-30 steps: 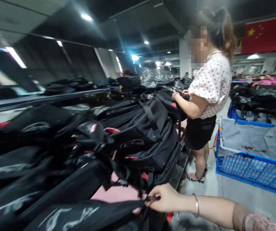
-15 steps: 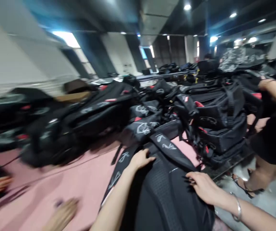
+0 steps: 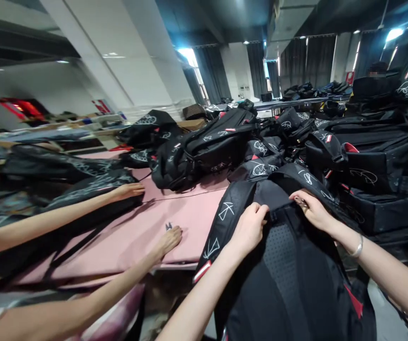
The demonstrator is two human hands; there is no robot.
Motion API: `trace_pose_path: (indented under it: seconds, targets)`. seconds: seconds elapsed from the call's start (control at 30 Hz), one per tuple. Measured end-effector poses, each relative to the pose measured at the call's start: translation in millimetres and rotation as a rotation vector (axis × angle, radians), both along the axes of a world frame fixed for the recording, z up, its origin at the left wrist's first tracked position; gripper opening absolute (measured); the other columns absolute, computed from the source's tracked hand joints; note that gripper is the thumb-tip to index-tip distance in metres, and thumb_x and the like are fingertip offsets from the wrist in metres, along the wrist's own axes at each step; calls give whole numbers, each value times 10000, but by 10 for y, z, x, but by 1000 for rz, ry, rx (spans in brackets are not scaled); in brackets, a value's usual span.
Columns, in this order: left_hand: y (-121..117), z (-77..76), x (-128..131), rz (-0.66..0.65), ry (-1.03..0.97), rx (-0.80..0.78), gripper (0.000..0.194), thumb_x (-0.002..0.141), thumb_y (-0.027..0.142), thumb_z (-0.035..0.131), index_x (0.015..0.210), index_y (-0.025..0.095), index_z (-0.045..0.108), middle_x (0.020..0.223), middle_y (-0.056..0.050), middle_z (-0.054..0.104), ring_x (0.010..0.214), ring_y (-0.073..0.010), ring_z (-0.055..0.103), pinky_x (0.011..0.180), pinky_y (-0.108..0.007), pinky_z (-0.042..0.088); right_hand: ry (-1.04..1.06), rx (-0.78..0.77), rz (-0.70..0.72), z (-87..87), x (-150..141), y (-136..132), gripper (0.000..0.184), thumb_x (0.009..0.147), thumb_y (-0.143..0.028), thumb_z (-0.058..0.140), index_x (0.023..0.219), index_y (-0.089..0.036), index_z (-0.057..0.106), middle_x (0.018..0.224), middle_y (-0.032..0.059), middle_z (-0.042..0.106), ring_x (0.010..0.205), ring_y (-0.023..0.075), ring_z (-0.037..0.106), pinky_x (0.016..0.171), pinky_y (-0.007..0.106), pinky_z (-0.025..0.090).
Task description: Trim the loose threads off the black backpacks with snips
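Observation:
A black backpack (image 3: 285,265) stands upright in front of me, its padded back panel and shoulder straps toward me. White line drawings mark the straps. My left hand (image 3: 250,228) is closed on the backpack's upper back, beside the left strap (image 3: 227,213). Near the top of the panel, by the right strap (image 3: 308,177), the fingers of my right hand (image 3: 312,211) are pinched on the fabric. Something small and metallic shows at those fingers, too small to name. A bracelet (image 3: 358,246) is on my right wrist.
A co-worker's hand (image 3: 170,242) with small snips (image 3: 168,227) rests on the pink tabletop (image 3: 189,215). The co-worker's other hand (image 3: 127,191) lies on a black bag (image 3: 93,194). Black backpacks (image 3: 204,151) crowd the back, and more are stacked at right (image 3: 392,184).
The view has swung left, bringing the co-worker's arms and bag into sight. My right hand has moved up the backpack toward its top and nearer my left hand, which keeps hold near the strap.

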State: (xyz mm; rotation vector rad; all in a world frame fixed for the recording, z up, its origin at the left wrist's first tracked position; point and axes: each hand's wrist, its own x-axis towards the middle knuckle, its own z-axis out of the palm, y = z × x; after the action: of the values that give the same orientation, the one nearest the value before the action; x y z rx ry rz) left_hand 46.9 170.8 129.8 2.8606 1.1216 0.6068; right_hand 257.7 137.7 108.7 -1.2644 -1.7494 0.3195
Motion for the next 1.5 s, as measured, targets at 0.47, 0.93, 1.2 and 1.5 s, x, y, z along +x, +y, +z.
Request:
trace_pose_path:
  seconds: [0.47, 0.93, 1.2, 1.5]
  targets:
    - [-768, -26, -311, 85, -140, 444, 195, 831, 67, 391, 724, 142, 536, 662, -26, 422, 641, -148, 376, 591, -275, 331, -254, -66, 424, 557, -642, 77, 355, 751, -10, 377, 941, -172, 629, 873, 20, 674, 792, 132, 618, 709, 227, 447]
    - [-1203, 23, -527, -67, -372, 496, 71, 790, 53, 528, 807, 104, 575, 633, -23, 545, 620, -122, 462, 594, -284, 381, -687, 287, 451, 594, -361, -443, 77, 802, -221, 568, 834, -174, 619, 780, 29, 545, 694, 133, 478, 611, 244, 354]
    - [-1177, -3, -589, -60, -391, 570, 175, 791, 22, 504, 923, 105, 581, 760, -68, 590, 753, -153, 534, 651, -294, 443, -908, 685, 250, 377, -397, -783, 225, 847, -83, 450, 682, -188, 562, 570, -9, 442, 565, 132, 364, 516, 290, 213]
    - [-1177, -190, -401, -88, -457, 678, 110, 742, 24, 567, 689, 121, 567, 543, 13, 486, 578, -104, 458, 564, -259, 399, -625, 7, 338, 721, -366, -762, 180, 886, -192, 421, 808, -181, 583, 779, 20, 568, 649, 99, 517, 567, 207, 350]
